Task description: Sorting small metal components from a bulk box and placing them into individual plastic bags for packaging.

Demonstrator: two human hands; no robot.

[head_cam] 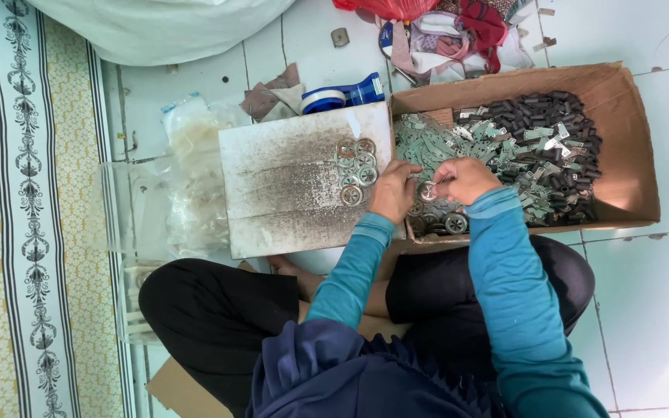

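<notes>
Now assembling: right hand (464, 179) and left hand (394, 191) pinched on round metal disc (428, 192) above cardboard box (629, 147); next, seating it squarely.

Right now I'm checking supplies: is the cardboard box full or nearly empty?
Partly full. The cardboard box holds a heap of black tubes and pale metal pieces, with bare cardboard showing at its right end.
</notes>
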